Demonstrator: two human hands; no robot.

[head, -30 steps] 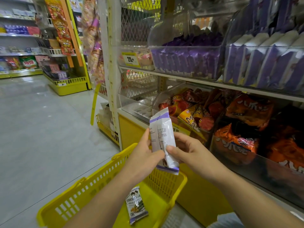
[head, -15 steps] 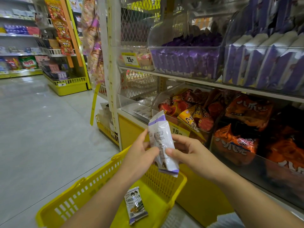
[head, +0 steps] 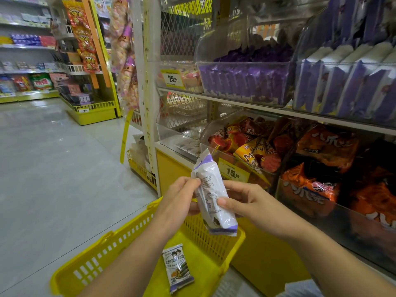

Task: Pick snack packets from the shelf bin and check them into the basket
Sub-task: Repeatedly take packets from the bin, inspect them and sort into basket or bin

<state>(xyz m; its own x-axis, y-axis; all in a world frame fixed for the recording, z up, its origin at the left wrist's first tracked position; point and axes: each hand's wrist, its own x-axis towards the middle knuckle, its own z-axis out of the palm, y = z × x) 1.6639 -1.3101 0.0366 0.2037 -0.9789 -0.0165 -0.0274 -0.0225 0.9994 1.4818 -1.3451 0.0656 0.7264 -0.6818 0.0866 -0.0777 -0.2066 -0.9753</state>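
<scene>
Both hands hold one white and purple snack packet (head: 211,196) above the yellow basket (head: 107,249), printed back side toward me, tilted with its top leaning left. My left hand (head: 177,198) pinches its left edge. My right hand (head: 246,202) grips its right side with the thumb on the face. Another small snack packet (head: 176,267) lies flat on the basket floor. The clear shelf bin (head: 347,86) at upper right holds several matching purple and white packets.
A second clear bin (head: 244,84) of purple packets sits left of that one. Lower bins hold red and orange snack bags (head: 252,146) and orange bags (head: 317,185). The grey aisle floor (head: 53,168) opens to the left; more yellow shelving (head: 92,112) stands beyond.
The packet has been turned in my hands, from near upright to tilted with its top left, and has sunk slightly toward the basket. Basket and second packet have not moved.
</scene>
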